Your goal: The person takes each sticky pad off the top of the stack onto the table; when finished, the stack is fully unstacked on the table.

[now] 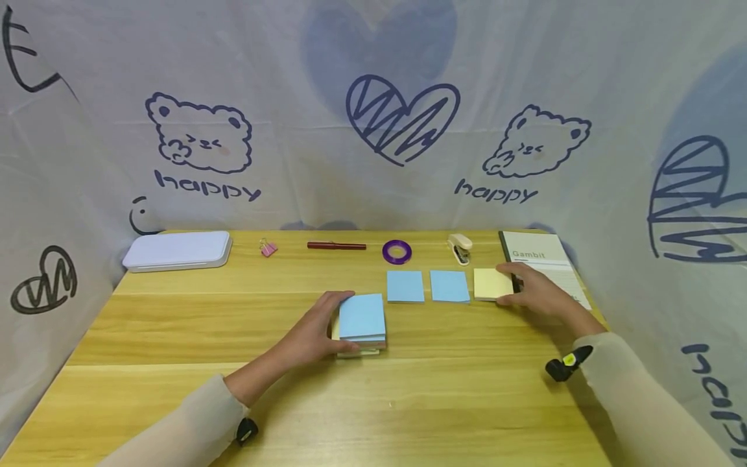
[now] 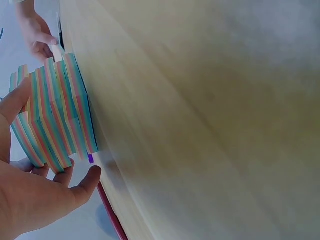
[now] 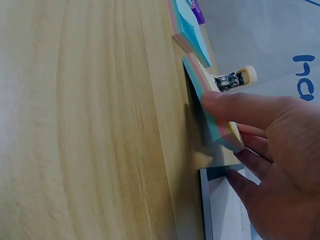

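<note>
A tall stack of sticky note pads (image 1: 362, 316), blue on top with striped pastel edges, stands mid-table. My left hand (image 1: 318, 329) grips it from the left, thumb on the near side and fingers at the far side. In the left wrist view the stack's pads (image 2: 52, 110) sit slightly out of line. My right hand (image 1: 533, 290) pinches a yellow-topped sticky note pad (image 1: 489, 284) by its right part, with a shadow under it in the right wrist view. Two blue-topped pads, a left one (image 1: 405, 287) and a right one (image 1: 449, 286), lie in a row beside it.
Along the back lie a white case (image 1: 177, 250), a pink binder clip (image 1: 268, 248), a dark red pen (image 1: 336, 246), a purple tape roll (image 1: 397, 251) and a cream stapler (image 1: 460, 248). A Gambit notebook (image 1: 539, 250) lies under my right hand's side. Printed cloth (image 1: 303, 155) hangs behind.
</note>
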`<state>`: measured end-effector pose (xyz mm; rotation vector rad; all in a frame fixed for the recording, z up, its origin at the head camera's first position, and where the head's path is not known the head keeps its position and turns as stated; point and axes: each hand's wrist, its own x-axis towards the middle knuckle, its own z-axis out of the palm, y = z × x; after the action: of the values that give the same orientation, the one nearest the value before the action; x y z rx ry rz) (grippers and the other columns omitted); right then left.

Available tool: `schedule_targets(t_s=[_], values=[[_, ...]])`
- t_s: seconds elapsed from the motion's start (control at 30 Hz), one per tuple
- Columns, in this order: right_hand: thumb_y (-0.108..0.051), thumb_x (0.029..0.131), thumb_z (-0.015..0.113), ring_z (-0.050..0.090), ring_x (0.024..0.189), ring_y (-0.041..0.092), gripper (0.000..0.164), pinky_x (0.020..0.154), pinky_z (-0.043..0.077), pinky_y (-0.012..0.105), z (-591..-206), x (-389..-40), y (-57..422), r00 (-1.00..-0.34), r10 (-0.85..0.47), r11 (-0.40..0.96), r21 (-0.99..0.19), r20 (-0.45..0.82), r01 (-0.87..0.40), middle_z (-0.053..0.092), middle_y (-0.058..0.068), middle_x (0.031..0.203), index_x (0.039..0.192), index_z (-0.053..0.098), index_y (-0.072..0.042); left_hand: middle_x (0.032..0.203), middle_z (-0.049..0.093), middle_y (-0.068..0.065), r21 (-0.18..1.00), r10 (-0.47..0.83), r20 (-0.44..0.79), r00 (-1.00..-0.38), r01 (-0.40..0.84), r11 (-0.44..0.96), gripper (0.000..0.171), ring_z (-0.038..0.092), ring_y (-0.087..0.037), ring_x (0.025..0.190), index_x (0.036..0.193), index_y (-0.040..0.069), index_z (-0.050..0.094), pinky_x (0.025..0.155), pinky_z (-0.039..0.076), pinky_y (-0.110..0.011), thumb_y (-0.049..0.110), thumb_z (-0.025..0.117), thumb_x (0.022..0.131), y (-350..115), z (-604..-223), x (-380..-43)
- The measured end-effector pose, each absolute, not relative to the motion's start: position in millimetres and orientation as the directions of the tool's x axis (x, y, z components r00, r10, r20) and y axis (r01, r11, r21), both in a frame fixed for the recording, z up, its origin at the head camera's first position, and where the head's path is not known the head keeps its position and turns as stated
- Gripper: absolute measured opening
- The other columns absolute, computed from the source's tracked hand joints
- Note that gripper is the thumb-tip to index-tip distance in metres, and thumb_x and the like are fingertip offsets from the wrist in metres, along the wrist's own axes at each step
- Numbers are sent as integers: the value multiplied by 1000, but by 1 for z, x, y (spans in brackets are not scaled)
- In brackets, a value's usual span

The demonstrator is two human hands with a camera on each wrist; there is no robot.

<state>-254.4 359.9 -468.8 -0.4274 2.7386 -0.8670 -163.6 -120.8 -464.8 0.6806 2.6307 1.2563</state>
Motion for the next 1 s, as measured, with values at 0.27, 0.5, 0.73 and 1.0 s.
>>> schedule_targets(t_s=[0.27, 0.5, 0.73, 1.0], values=[[-28, 90, 83, 28, 146, 52, 86, 118, 27, 65, -470, -259, 361, -921, -357, 806, -549, -153, -221, 34, 30, 159, 156, 37, 3, 155, 41, -15, 775, 462, 53, -885, 328, 540, 96, 46, -37, 140, 158, 7, 36, 114, 41, -56, 27, 90, 81, -121, -465, -163], [-24, 90, 82, 29, 144, 58, 87, 115, 32, 66, -460, -254, 357, -924, -345, 761, -626, -163, -173, 27, 31, 162, 158, 33, 2, 156, 40, -14, 773, 461, 53, -886, 329, 542, 96, 44, -37, 142, 158, 8, 35, 115, 39, -56, 30, 90, 82, -121, -465, -163], [-21, 92, 80, 28, 146, 55, 83, 116, 30, 67, -447, -242, 340, -911, -397, 696, -684, -110, -221, 28, 30, 162, 157, 34, 3, 157, 40, -14, 778, 459, 49, -887, 321, 539, 96, 42, -37, 143, 158, 8, 35, 115, 39, -56, 28, 90, 82, -122, -468, -163], [-12, 93, 78, 24, 150, 47, 80, 120, 26, 63, -444, -232, 311, -872, -487, 574, -767, -39, -286, 28, 25, 163, 158, 34, 2, 162, 34, -13, 800, 447, -4, -895, 265, 538, 105, 35, -37, 149, 162, 12, 28, 117, 36, -57, 30, 91, 81, -124, -468, -164]])
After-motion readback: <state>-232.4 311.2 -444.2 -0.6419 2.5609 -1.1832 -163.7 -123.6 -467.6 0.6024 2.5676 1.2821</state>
